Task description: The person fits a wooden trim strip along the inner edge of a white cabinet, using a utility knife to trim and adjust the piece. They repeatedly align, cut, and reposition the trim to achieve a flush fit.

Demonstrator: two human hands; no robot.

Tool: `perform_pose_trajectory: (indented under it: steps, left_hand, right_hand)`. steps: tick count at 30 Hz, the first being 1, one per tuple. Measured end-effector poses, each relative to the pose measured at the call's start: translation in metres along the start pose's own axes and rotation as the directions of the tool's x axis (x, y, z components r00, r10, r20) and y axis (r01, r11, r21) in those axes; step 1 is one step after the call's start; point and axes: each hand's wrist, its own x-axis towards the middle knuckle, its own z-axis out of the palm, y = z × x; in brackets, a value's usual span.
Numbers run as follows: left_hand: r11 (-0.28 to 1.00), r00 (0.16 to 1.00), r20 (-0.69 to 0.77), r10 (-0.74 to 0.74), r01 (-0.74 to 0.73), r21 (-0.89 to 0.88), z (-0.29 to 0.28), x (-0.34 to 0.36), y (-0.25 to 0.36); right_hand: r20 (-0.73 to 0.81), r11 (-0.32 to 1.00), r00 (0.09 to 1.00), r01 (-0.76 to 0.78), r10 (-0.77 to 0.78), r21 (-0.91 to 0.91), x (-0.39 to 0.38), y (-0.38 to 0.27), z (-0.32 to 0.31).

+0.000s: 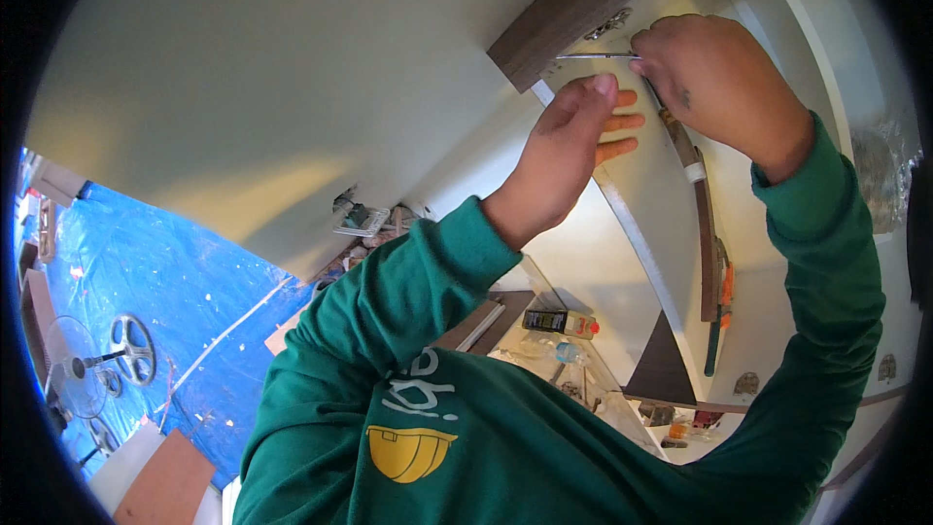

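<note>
My right hand [724, 83], raised at the upper right, is closed round what looks like a screwdriver; its handle is hidden in the fist. The thin metal shaft [595, 55] points left, its tip beside the end of a dark brown wooden strip [583, 5]. Just behind the shaft sits a metal cabinet hinge [609, 24]. Below the shaft, my left hand [569, 141] is held up with its fingers apart and nothing visible in it. Both hands are inside a pale cabinet opening, near a white panel edge [627, 219].
A large pale panel [262, 68] fills the upper left. On shelving lower right stand a bottle with a red cap [583, 327] and long tools [714, 321]. Blue sheeting [185, 272] covers the floor at left, with a fan [78, 367] and brown boards [167, 481].
</note>
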Motion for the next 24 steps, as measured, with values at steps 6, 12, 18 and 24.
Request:
perform_pose_trajectory:
  steps: [6,12,18,24]
  left_hand:
    - [0.995,0.998,-0.021,0.064,-0.066,-0.077,0.004,0.026,-0.006]
    - [0.979,0.992,-0.085,0.088,-0.102,-0.178,0.008,0.035,-0.011]
    - [0.970,0.992,-0.035,0.120,-0.125,-0.208,0.008,0.039,-0.013]
    - [0.971,0.976,0.018,0.217,-0.214,-0.104,0.003,0.042,-0.020]
  right_hand:
    - [0.068,0.999,0.997,0.036,-0.035,-0.020,0.018,-0.001,0.007]
    - [0.094,0.998,0.994,0.050,-0.053,0.031,0.028,-0.001,0.009]
    - [0.181,0.997,0.982,0.047,-0.058,0.067,0.030,-0.002,0.013]
    - [0.118,0.994,0.991,0.059,-0.070,0.087,0.021,0.001,0.016]
